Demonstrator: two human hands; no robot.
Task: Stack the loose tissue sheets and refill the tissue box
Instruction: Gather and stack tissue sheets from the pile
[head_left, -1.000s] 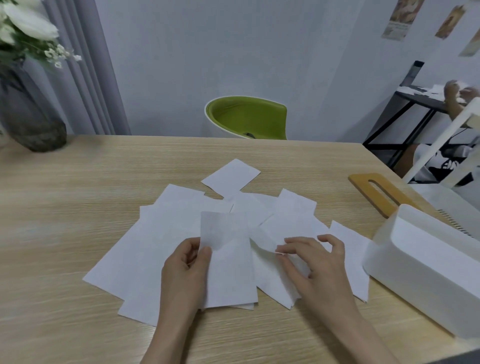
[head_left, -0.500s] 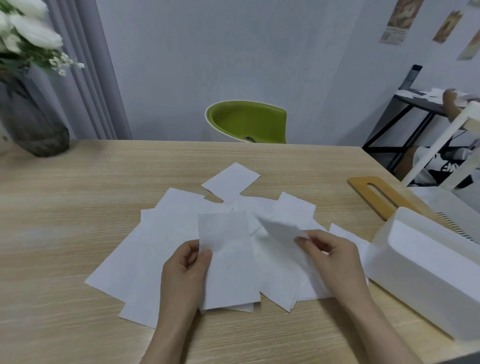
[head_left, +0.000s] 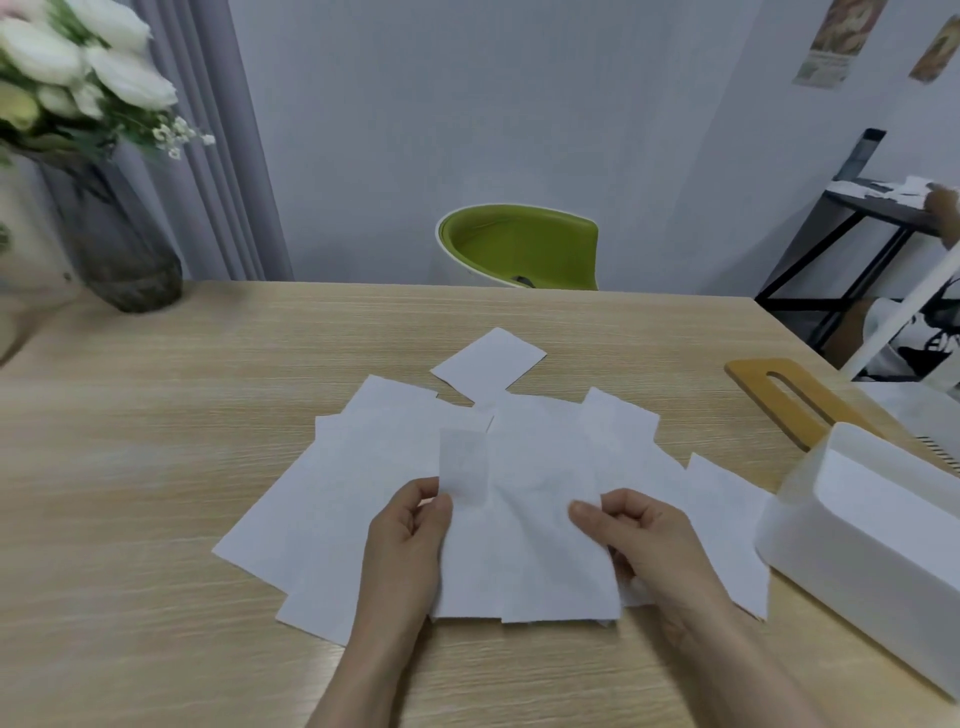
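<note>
Head view: only one camera, looking down at a wooden table (head_left: 156, 493) from the person's seat.
Tissue sheets: white sheets (head_left: 374, 467) fanned out in a messy overlapping pile mid-table, right in front of the person. One sheet (head_left: 488, 364) sits at 12 o'clock from the pile, only its near corner overlapping the rest.
Left hand: left hand (head_left: 410, 540) at about 7 o'clock of the pile, thumb and fingers curled, pinching the left edge of a small stack (head_left: 530, 545) of sheets. A narrow upright bit of tissue (head_left: 464, 467) pokes up just above the thumb.
Right hand: right hand (head_left: 644, 535) at about 4 o'clock of the pile, fingers curled too, thumb on top, pinching the right edge of that same stack. So both hands grip it from opposite sides, bottom edges roughly lined up.
Tissue box: white box (head_left: 862, 540) at 3 o'clock, lid off, open top facing up, just beside the rightmost sheet. Can't tell what's inside.
Lid: wooden lid (head_left: 769, 400) with a slot, lying flat at about 2 o'clock, beyond the box.
Other stuff: glass vase (head_left: 124, 249) with white flowers (head_left: 78, 78) at 10 o'clock on the table's far left corner; green chair (head_left: 519, 249) at 12 o'clock behind the table.
</note>
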